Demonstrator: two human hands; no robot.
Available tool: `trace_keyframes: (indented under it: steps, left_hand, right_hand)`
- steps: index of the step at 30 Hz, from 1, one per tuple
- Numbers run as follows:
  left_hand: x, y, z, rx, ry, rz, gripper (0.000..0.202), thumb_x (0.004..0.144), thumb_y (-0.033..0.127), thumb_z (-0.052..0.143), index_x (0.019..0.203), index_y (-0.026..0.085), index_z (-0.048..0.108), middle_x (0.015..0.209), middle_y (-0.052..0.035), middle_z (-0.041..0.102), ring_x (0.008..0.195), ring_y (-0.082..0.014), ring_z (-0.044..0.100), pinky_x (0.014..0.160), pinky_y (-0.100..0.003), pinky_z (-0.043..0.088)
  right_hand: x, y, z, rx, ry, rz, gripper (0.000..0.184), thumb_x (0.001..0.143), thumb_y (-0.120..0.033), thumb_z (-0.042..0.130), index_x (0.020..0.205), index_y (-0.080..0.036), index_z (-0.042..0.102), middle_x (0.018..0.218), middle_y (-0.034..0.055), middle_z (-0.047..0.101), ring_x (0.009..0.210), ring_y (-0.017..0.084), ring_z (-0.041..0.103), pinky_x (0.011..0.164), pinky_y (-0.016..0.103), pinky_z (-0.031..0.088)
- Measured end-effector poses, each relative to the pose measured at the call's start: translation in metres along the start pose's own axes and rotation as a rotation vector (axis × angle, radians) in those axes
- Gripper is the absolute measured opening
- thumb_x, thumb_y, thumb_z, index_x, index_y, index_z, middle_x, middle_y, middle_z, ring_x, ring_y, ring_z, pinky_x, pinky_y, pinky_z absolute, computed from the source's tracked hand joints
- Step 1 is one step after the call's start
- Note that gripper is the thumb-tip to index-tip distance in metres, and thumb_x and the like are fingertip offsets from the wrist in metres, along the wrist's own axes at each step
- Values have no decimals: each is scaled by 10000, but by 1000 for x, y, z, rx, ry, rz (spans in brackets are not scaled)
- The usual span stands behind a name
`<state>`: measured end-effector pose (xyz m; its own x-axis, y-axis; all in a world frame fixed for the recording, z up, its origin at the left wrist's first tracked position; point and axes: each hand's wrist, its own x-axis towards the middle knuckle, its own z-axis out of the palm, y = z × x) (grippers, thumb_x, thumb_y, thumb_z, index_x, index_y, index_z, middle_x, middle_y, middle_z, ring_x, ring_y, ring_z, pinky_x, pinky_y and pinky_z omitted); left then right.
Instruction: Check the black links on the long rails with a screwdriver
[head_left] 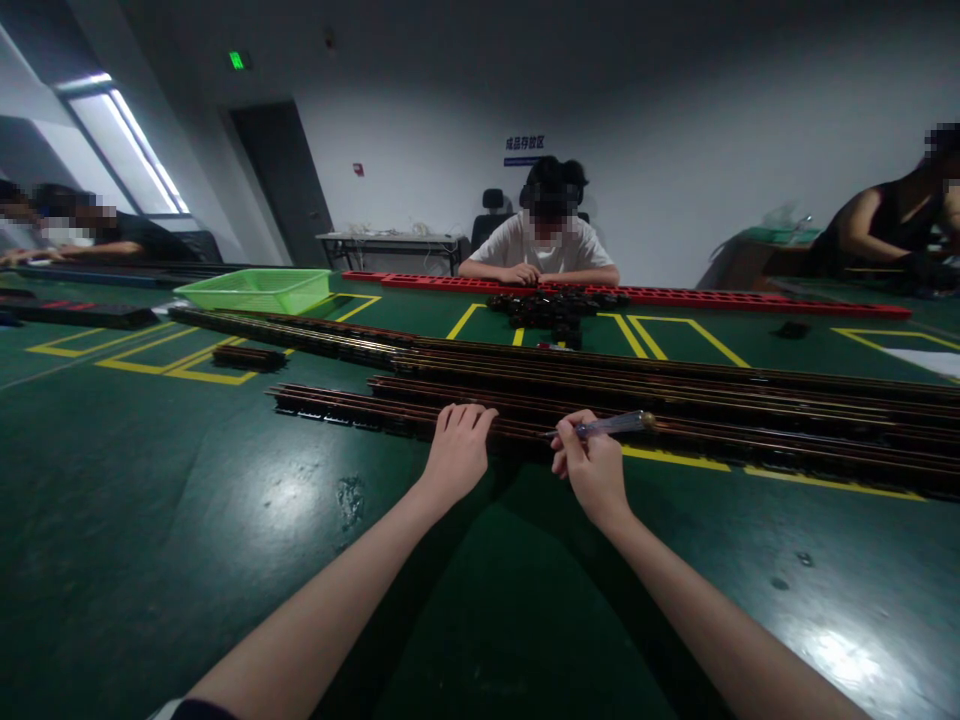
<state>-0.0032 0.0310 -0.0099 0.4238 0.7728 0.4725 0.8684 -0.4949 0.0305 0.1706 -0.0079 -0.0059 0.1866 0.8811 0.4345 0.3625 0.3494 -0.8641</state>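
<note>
My left hand (459, 447) lies over the nearest long dark strip (352, 408), fingers stretched across its top. My right hand (591, 462) is closed around a slim screwdriver (616, 424) with a translucent handle. Its handle end points right, and its thin tip points left toward the strip, between my two hands. Whether the tip touches the strip I cannot tell. More long dark strips with copper-coloured edges (480, 358) run side by side just beyond my hands.
A short dark strip piece (249, 357) lies at the left, near a green basket (259, 291). Beyond the strips are a pile of small black parts (551, 310) and a long red rail (750, 301). A person (541, 240) sits opposite; others work at both sides.
</note>
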Motion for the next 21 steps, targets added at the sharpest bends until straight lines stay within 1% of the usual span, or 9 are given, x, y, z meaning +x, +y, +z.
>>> trace_keyframes:
  steps: [16, 21]
  left_hand:
    - [-1, -2, 2, -5, 16, 0, 456, 784, 6, 363, 1162, 179, 552, 1147, -74, 589, 1099, -225, 492, 981, -429, 346]
    - [0, -2, 2, -2, 9, -5, 447, 789, 14, 366, 1166, 169, 550, 1150, -74, 588, 1101, -225, 489, 991, -425, 339]
  right_hand:
    - [-1, -1, -1, -3, 1, -9, 325, 866, -496, 428, 763, -190, 467, 591, -5, 548, 395, 111, 537, 353, 214, 409]
    - [-1, -2, -1, -13, -8, -3, 314, 867, -482, 427, 757, -190, 466, 595, -3, 549, 397, 116, 541, 360, 221, 408]
